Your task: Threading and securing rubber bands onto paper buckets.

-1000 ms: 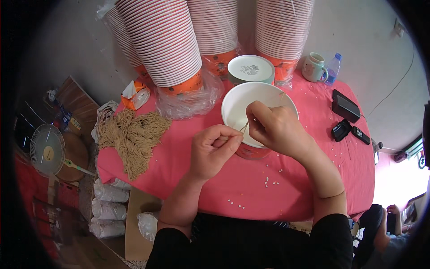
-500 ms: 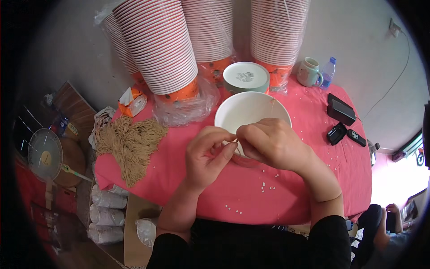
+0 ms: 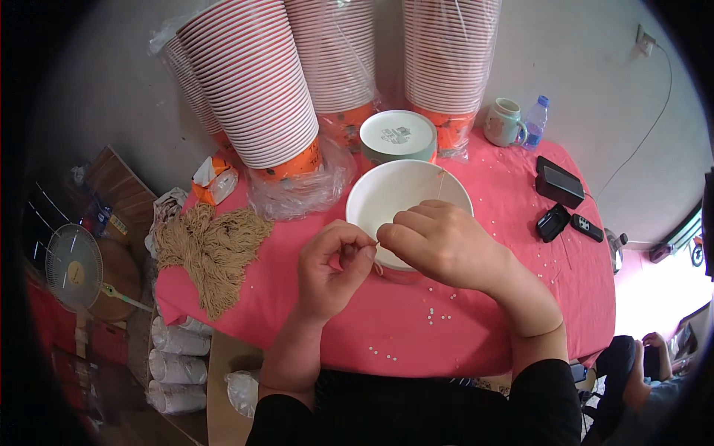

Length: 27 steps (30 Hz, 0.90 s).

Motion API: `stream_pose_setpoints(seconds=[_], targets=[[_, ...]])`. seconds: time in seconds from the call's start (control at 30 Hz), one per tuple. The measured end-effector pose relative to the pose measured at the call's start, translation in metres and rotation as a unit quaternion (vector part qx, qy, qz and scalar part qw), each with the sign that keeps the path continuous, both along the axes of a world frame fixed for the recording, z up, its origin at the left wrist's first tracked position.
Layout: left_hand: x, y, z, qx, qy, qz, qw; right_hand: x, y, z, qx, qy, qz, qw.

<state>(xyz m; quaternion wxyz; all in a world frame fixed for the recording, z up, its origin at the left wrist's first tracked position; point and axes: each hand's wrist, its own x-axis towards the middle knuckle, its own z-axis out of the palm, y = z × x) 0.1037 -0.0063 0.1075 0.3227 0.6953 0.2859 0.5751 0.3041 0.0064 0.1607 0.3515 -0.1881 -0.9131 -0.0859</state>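
My left hand [image 3: 332, 269] and my right hand [image 3: 450, 245] meet fingertip to fingertip at the near rim of a white bowl [image 3: 387, 186]. Both are pinched closed on what looks like a thin thread [image 3: 378, 269]; a short loop of it hangs just under the fingers, and the pinched part is mostly hidden. Another fine strand crosses the bowl's far right rim. Small white beads [image 3: 439, 317] lie scattered on the pink cloth between my forearms. Behind the bowl stands a green-sided round container [image 3: 398, 132] with a white top.
Tall stacks of paper buckets [image 3: 249, 89] in plastic line the wall. At left lie a tan yarn bundle [image 3: 212, 256] and an orange packet [image 3: 214, 181]. At right are a mug [image 3: 504, 123], bottle [image 3: 535, 123], black box [image 3: 559, 183], open black case [image 3: 552, 223] and remote [image 3: 587, 227]. Another person [image 3: 643, 379] sits lower right.
The whole view has shifted slightly, with the table lower and more to the left. My hands stay pinched together at the bowl's rim, and a loop of thread now shows below them.
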Motion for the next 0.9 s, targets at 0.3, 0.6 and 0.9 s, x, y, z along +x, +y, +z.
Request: stream_pose_setpoints(seconds=[0.3, 0.6, 0.9], targets=[[-0.001, 0.003, 0.002, 0.008, 0.030, -0.003, 1.000, 0.011, 0.001, 0.013, 0.114, 0.025, -0.042, 0.992], [-0.014, 0.002, 0.008, -0.003, 0.130, 0.040, 0.991, 0.037, 0.011, 0.024, 0.133, 0.044, -0.113, 0.984], [-0.019, 0.006, 0.007, -0.040, 0.139, 0.000, 0.990, 0.039, 0.018, 0.026, 0.143, 0.080, -0.118, 0.979]])
